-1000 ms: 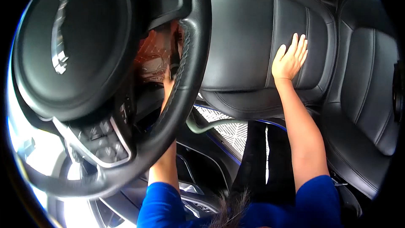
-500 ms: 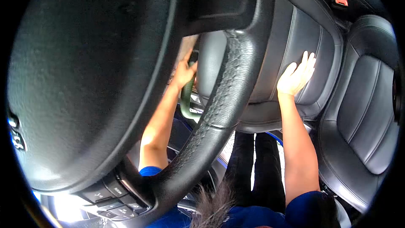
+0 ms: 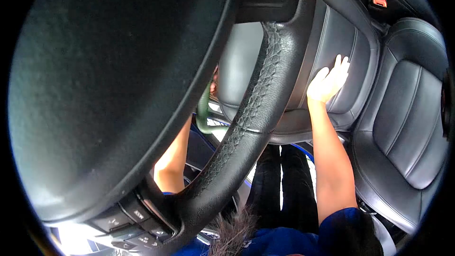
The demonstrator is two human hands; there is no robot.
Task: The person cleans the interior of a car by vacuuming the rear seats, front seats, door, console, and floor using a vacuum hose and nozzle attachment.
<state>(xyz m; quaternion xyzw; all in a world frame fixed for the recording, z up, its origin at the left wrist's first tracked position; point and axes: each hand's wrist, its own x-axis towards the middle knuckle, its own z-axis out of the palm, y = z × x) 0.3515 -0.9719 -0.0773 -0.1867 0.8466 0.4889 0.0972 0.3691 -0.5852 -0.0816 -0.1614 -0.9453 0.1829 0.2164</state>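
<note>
Compared with half a second earlier, the left hand had slipped from the gap in the steering wheel (image 3: 118, 90) to somewhere behind it, leaving the left forearm (image 3: 174, 161) showing below the hub; the right hand (image 3: 328, 84) had kept its place on the dark seat cushion (image 3: 334, 26). Its fingers lay stretched out, thumb apart, gripping nothing. What the left fingers did could not be judged: a reddish patch (image 3: 214, 81) in the gap might have been part of them, but too little of it showed.

Between the wheel's hub and the cushion's edge stood a green tube (image 3: 203, 111), running downward and then bending aside until the rim hid it. It looked light and flexible, with a smooth, rubbery skin, so it would probably have given under pressure rather than broken. Wrapping the fingers round the straight upper run seemed the surest hold (the bend below looked the likeliest place for a kink). The cushion seemed firm, and perhaps a little slick over its stitched covering; a flat palm, spread as the right one was, suited it better than a pinch.
</note>
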